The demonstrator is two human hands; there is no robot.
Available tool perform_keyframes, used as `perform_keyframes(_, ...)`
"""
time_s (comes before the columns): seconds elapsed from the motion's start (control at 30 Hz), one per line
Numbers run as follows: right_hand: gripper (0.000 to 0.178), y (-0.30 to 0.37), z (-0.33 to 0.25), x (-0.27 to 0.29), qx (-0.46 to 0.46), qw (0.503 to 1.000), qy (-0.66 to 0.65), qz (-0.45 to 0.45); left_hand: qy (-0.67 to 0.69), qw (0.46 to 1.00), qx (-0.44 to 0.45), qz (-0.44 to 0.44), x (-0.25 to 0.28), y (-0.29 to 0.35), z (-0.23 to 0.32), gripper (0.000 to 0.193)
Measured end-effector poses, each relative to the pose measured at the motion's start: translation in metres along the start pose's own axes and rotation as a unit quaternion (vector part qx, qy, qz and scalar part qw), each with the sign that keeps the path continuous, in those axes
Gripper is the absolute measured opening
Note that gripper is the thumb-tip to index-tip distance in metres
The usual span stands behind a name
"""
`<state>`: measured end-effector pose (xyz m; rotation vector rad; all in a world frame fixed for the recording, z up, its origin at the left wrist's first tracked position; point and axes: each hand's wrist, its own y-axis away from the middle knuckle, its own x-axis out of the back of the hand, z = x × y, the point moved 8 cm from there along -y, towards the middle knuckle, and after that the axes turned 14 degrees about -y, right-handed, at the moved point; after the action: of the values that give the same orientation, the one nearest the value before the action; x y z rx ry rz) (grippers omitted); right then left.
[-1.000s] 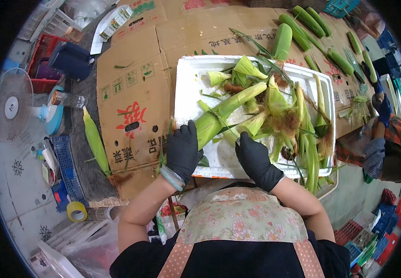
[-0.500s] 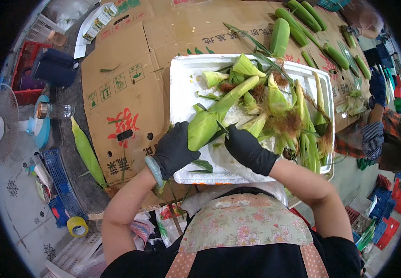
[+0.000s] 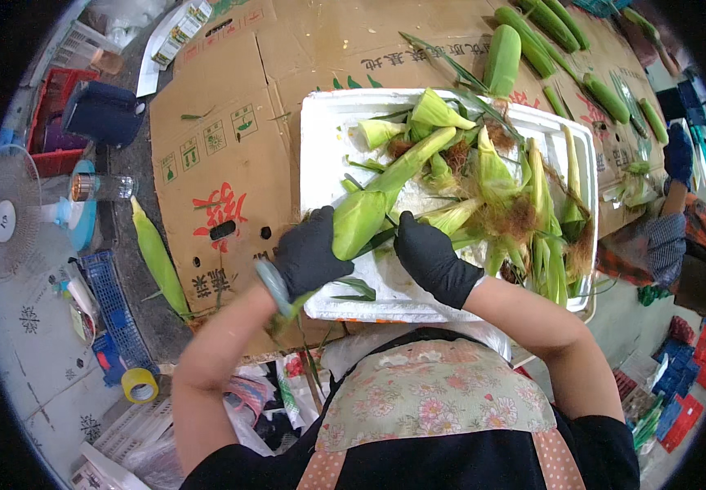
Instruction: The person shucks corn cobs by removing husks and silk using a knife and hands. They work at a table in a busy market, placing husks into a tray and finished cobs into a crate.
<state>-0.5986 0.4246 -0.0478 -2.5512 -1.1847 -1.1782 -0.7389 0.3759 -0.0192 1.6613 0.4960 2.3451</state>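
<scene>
In my left hand (image 3: 310, 255), gloved in black, is an ear of corn (image 3: 361, 219) still in its green husk. The ear tilts up and to the right over a white foam box (image 3: 317, 155). My right hand (image 3: 438, 260), also gloved, is closed just right of the ear's lower end, pinching a narrow dark-green husk leaf (image 3: 380, 238). Peeled husks (image 3: 496, 167) with brown silk (image 3: 514, 216) fill the box's middle and right side. A loose leaf strip (image 3: 357, 287) lies at its near left corner.
Flattened cardboard (image 3: 206, 155) covers the table. Another corn ear (image 3: 157, 257) lies at the left edge near a glass bottle (image 3: 106, 188) and a fan (image 3: 10, 216). Green gourds (image 3: 502, 61) lie at the far right. A co-worker's blue-gloved hand (image 3: 679, 155) shows at the right.
The view has shifted slightly. My hands stay around the same corn ear, the right one still closed by its lower end. The co-worker's arm at the right has moved a little.
</scene>
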Motion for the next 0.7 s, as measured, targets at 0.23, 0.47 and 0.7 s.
perform_keyframes(0.23, 0.012, 0.005, 0.012, 0.003, 0.008, 0.999, -0.029, -0.018, -0.071, 0.991, 0.068, 0.094, -0.016, 0.023, 0.029, 0.068)
perform_keyframes(0.47, 0.015, 0.005, 0.002, 0.003, 0.054, 0.997, -0.027, 0.039, 0.107, 0.994, 0.016, 0.000, -0.009, 0.016, 0.002, 0.064)
perform_keyframes(0.7, 0.013, 0.051, 0.008, 0.053, 0.091, 0.985, 0.007, 0.145, 0.319, 0.943, -0.094, -0.001, -0.005, 0.027, 0.059, 0.080)
